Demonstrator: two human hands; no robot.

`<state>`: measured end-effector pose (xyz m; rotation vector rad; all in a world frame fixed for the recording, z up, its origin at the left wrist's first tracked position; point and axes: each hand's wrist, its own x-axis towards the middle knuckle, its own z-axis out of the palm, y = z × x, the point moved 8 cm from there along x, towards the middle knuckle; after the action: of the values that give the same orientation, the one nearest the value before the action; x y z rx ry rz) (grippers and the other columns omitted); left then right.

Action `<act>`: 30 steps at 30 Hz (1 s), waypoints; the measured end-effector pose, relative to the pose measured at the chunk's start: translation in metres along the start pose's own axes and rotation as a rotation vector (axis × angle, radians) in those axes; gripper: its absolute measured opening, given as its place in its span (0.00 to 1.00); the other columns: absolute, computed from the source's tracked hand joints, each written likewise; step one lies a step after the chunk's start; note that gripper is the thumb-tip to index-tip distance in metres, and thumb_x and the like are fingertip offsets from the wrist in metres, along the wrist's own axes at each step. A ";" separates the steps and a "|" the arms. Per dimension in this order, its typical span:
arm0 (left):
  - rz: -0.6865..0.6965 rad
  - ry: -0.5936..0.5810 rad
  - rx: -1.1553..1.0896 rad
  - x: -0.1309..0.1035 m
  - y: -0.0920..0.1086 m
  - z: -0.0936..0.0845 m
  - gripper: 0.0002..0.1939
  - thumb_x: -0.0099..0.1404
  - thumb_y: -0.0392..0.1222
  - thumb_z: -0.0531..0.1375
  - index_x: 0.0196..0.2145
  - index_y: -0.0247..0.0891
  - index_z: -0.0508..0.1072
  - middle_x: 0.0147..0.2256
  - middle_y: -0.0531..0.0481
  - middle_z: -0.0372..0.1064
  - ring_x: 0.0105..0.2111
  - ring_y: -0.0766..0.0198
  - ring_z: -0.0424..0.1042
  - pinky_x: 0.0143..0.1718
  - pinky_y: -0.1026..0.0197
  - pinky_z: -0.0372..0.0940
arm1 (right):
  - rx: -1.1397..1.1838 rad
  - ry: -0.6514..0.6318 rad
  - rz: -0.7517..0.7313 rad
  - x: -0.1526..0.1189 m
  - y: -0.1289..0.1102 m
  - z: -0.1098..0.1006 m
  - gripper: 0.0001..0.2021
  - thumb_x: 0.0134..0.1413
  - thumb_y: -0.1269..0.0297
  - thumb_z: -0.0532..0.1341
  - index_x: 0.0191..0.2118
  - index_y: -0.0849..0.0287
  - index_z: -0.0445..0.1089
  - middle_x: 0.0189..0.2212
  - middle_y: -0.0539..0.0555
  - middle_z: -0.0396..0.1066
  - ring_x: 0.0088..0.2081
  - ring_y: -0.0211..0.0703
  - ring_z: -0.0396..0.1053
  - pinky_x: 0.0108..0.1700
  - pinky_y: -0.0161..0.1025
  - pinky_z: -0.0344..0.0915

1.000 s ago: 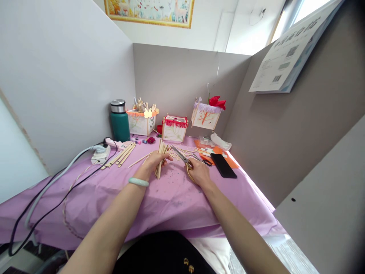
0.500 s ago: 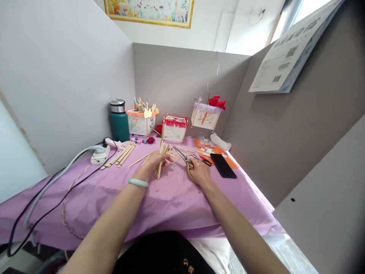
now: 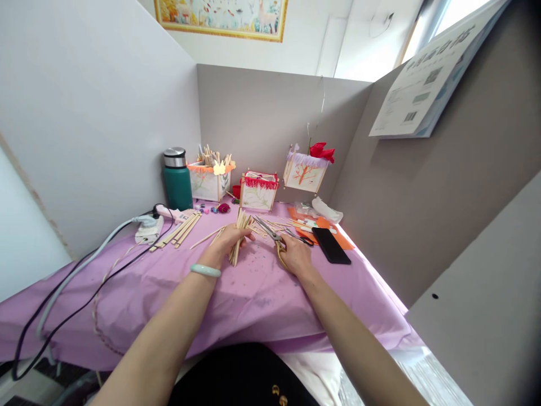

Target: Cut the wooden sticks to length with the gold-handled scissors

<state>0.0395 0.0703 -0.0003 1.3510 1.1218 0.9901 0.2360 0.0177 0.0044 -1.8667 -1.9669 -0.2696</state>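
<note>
Over the last second, little has changed. The scissors [image 3: 266, 228] dipped slightly away from the bundle [image 3: 235, 255] half a second ago and have swung back to about where they pointed before; the bundle itself has hardly shifted. The left hand [image 3: 230, 239] is wrapped round these thin sticks, holding them roughly upright over the surface [image 3: 257, 304], and the right hand [image 3: 296, 254] grips the scissors by their gold handles. The hands are apart, with the blade tips just beside the bundle's top; whether they touch it cannot be told. So the work seems to stand as it did: no stick is seen between the blades. Loose sticks [image 3: 180, 231] lie to the left, and a phone [image 3: 331, 245] lies near the right hand.
</note>
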 end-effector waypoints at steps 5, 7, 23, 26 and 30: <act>-0.004 0.004 -0.038 0.001 0.000 0.000 0.06 0.56 0.38 0.63 0.25 0.31 0.74 0.15 0.51 0.64 0.12 0.72 0.57 0.14 0.68 0.49 | -0.009 -0.043 0.081 0.000 0.008 0.002 0.13 0.62 0.55 0.54 0.44 0.53 0.72 0.39 0.54 0.76 0.40 0.46 0.72 0.38 0.37 0.60; -0.023 0.053 -0.077 0.001 -0.001 -0.003 0.05 0.56 0.37 0.62 0.26 0.32 0.73 0.17 0.49 0.68 0.12 0.72 0.58 0.14 0.68 0.50 | 0.029 -0.011 0.046 0.000 0.005 -0.002 0.13 0.62 0.55 0.54 0.46 0.52 0.71 0.41 0.54 0.76 0.41 0.46 0.72 0.39 0.37 0.60; 0.005 -0.041 -0.148 -0.001 0.002 0.005 0.19 0.59 0.42 0.65 0.46 0.29 0.74 0.25 0.47 0.75 0.14 0.71 0.62 0.14 0.68 0.53 | 0.099 0.000 -0.036 -0.001 -0.003 -0.002 0.12 0.62 0.55 0.54 0.44 0.51 0.71 0.37 0.51 0.77 0.39 0.44 0.72 0.36 0.36 0.57; -0.005 -0.028 -0.149 -0.004 0.004 0.005 0.20 0.61 0.41 0.64 0.48 0.29 0.73 0.26 0.47 0.75 0.14 0.71 0.62 0.14 0.67 0.54 | 0.096 -0.003 -0.036 -0.001 -0.003 -0.002 0.12 0.62 0.55 0.53 0.44 0.51 0.71 0.36 0.50 0.77 0.38 0.43 0.72 0.35 0.36 0.57; -0.017 -0.004 -0.137 -0.004 0.003 0.004 0.19 0.60 0.43 0.65 0.46 0.29 0.74 0.24 0.47 0.74 0.14 0.71 0.62 0.14 0.67 0.53 | 0.086 -0.015 -0.031 -0.001 -0.002 -0.001 0.13 0.62 0.55 0.53 0.45 0.50 0.71 0.36 0.51 0.77 0.38 0.44 0.72 0.36 0.36 0.58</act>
<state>0.0430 0.0659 0.0028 1.2314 1.0418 1.0326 0.2342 0.0161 0.0045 -1.7905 -1.9865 -0.1780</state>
